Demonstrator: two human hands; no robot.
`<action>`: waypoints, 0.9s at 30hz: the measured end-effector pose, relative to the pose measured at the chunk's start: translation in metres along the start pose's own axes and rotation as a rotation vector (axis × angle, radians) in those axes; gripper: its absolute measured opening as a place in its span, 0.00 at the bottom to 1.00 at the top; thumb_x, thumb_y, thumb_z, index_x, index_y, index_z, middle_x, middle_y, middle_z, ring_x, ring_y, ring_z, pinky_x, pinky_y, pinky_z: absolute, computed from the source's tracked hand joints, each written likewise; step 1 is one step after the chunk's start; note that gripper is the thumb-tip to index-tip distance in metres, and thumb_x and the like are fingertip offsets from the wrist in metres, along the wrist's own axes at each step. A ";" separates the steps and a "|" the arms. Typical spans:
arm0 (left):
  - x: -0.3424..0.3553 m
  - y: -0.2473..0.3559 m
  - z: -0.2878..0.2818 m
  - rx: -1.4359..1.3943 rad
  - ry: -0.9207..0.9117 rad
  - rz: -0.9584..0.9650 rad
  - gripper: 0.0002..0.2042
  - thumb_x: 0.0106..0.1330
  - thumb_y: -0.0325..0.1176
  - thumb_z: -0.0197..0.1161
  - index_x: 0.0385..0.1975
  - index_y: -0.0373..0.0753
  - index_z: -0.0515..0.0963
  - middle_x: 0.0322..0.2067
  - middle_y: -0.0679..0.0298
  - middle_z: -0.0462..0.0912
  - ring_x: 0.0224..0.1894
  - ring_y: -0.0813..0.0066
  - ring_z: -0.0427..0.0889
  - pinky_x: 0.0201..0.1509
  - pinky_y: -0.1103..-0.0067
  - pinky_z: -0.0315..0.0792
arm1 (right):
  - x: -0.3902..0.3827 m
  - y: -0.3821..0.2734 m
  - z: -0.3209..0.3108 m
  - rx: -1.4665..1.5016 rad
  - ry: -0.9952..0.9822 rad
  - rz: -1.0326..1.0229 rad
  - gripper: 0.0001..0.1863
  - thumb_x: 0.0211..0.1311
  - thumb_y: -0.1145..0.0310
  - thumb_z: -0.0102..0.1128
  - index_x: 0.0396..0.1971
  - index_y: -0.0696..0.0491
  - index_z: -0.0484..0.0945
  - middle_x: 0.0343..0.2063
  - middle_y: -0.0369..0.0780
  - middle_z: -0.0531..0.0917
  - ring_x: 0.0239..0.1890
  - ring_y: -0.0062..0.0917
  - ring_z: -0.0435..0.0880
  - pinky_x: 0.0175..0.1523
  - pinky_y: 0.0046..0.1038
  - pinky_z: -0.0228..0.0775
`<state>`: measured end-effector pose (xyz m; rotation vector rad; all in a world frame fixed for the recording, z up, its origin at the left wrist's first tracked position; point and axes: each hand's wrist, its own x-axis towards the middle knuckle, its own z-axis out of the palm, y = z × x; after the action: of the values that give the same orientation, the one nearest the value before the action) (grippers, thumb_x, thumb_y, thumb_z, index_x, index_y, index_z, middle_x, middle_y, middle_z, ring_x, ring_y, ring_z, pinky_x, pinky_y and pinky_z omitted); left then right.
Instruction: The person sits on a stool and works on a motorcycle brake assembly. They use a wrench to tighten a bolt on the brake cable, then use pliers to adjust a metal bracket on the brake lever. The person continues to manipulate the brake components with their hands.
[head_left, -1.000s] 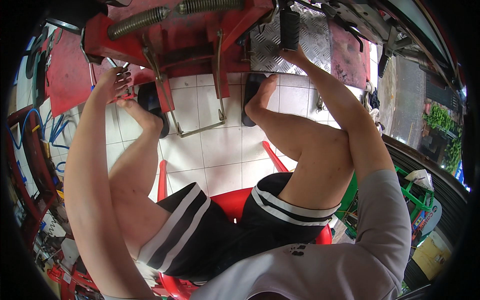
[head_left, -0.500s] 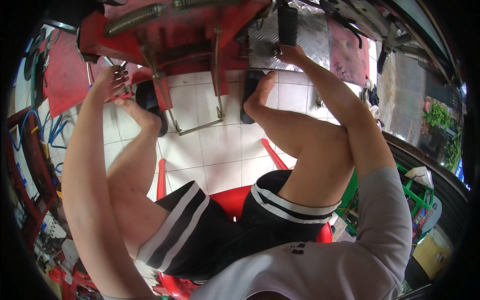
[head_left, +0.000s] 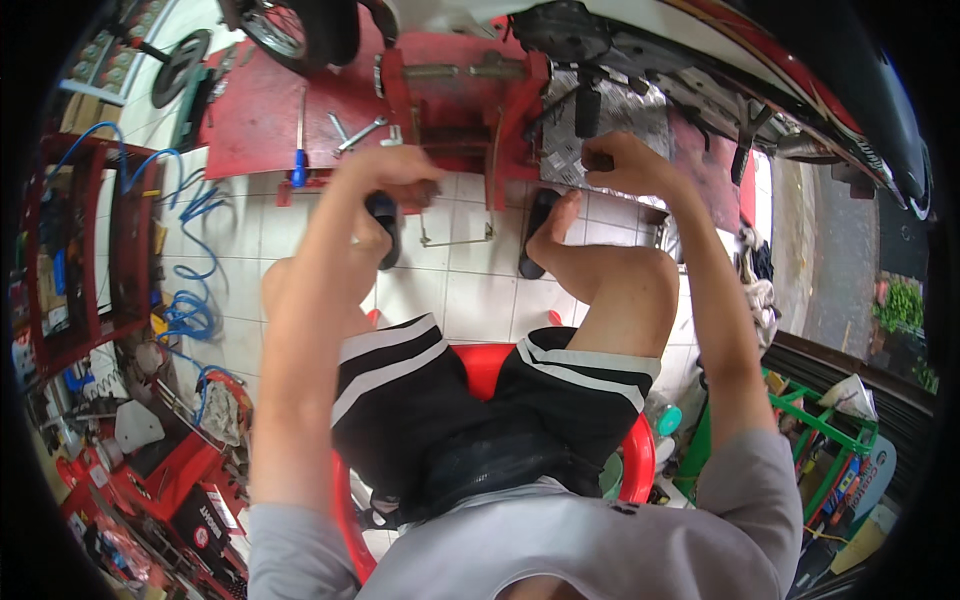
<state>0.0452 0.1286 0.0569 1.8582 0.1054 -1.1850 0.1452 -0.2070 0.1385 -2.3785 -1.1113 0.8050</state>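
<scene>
Head view: left hand (head_left: 405, 173), right hand (head_left: 628, 167) curled near red platform (head_left: 255, 125), any grip unclear

Both arms of the seated person reach forward over a red platform (head_left: 250, 125). The left hand (head_left: 405, 175), bent at the wrist and blurred, is near a red steel frame (head_left: 400, 95); its grip is unclear. The right hand (head_left: 630, 165) curls loosely over a textured metal plate (head_left: 645, 105), near a black footrest (head_left: 588, 108) in the view. On the platform's left part lie a screwdriver (head_left: 299, 165), blue handle toward the person, and wrenches (head_left: 362, 133). A coiled blue hose (head_left: 190, 315) rests on the white tiled floor (head_left: 475, 300), left of the red chair (head_left: 482, 370)
</scene>
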 end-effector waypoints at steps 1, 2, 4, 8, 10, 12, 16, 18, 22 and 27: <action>-0.013 0.022 0.020 -0.164 0.092 0.179 0.21 0.68 0.46 0.54 0.44 0.31 0.76 0.39 0.59 0.81 0.39 0.72 0.81 0.43 0.75 0.76 | -0.008 -0.028 -0.003 0.078 0.103 -0.002 0.13 0.44 0.65 0.62 0.28 0.59 0.77 0.20 0.42 0.79 0.25 0.26 0.77 0.33 0.30 0.69; -0.032 0.042 0.035 -0.337 0.100 0.243 0.19 0.68 0.43 0.55 0.48 0.32 0.73 0.39 0.58 0.81 0.40 0.71 0.82 0.43 0.75 0.77 | -0.008 -0.054 -0.003 0.162 0.201 -0.021 0.14 0.44 0.65 0.61 0.27 0.59 0.77 0.21 0.43 0.80 0.25 0.27 0.78 0.34 0.30 0.70; -0.036 0.051 0.054 -0.611 0.187 0.496 0.17 0.68 0.38 0.55 0.50 0.33 0.71 0.38 0.60 0.80 0.39 0.74 0.81 0.43 0.77 0.77 | 0.000 -0.095 0.010 0.216 0.308 -0.020 0.11 0.45 0.68 0.61 0.27 0.60 0.76 0.19 0.41 0.78 0.22 0.25 0.76 0.31 0.28 0.70; -0.049 0.083 0.085 -0.809 0.292 0.686 0.15 0.68 0.31 0.56 0.51 0.30 0.70 0.39 0.60 0.79 0.43 0.74 0.80 0.47 0.78 0.77 | 0.005 -0.108 0.043 0.340 0.540 -0.023 0.09 0.46 0.70 0.62 0.26 0.60 0.76 0.18 0.40 0.78 0.21 0.22 0.74 0.30 0.25 0.69; -0.047 0.081 0.089 -0.747 0.394 0.599 0.13 0.67 0.31 0.57 0.46 0.29 0.73 0.38 0.59 0.80 0.40 0.72 0.81 0.46 0.80 0.77 | 0.011 -0.098 0.048 0.376 0.494 -0.037 0.09 0.47 0.70 0.62 0.25 0.60 0.76 0.18 0.41 0.77 0.20 0.22 0.74 0.30 0.25 0.68; -0.041 0.074 0.089 -0.787 0.382 0.493 0.11 0.67 0.31 0.57 0.44 0.30 0.75 0.38 0.58 0.81 0.39 0.72 0.82 0.44 0.81 0.77 | 0.015 -0.093 0.052 0.393 0.404 -0.030 0.09 0.48 0.71 0.63 0.26 0.60 0.75 0.18 0.39 0.77 0.22 0.20 0.73 0.30 0.24 0.68; -0.035 0.076 0.066 -0.825 0.333 0.441 0.09 0.65 0.30 0.60 0.40 0.31 0.77 0.34 0.60 0.82 0.35 0.73 0.83 0.39 0.82 0.76 | 0.023 -0.079 0.057 0.584 0.414 -0.085 0.09 0.51 0.74 0.59 0.33 0.60 0.74 0.23 0.38 0.77 0.25 0.19 0.74 0.34 0.22 0.68; -0.031 0.080 0.062 -0.780 0.431 0.435 0.08 0.64 0.30 0.61 0.37 0.32 0.78 0.32 0.62 0.83 0.32 0.76 0.83 0.35 0.84 0.75 | 0.028 -0.068 0.063 0.776 0.465 -0.131 0.10 0.52 0.77 0.56 0.37 0.60 0.73 0.27 0.37 0.77 0.27 0.19 0.75 0.35 0.22 0.68; -0.024 0.074 0.063 -0.704 0.578 0.479 0.07 0.64 0.27 0.60 0.37 0.31 0.79 0.29 0.62 0.83 0.30 0.77 0.83 0.33 0.84 0.75 | 0.027 -0.064 0.059 0.919 0.333 -0.099 0.12 0.55 0.83 0.47 0.40 0.61 0.71 0.31 0.38 0.78 0.31 0.19 0.76 0.39 0.22 0.70; -0.022 0.076 0.070 -0.565 0.694 0.601 0.07 0.62 0.24 0.60 0.38 0.29 0.79 0.26 0.63 0.83 0.28 0.80 0.82 0.31 0.85 0.74 | 0.025 -0.076 0.055 0.983 0.354 -0.045 0.10 0.58 0.86 0.46 0.39 0.63 0.71 0.32 0.41 0.80 0.32 0.22 0.81 0.38 0.24 0.75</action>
<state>0.0230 0.0420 0.1126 1.5397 0.2208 -0.0504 0.0803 -0.1352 0.1309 -1.5581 -0.4415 0.6556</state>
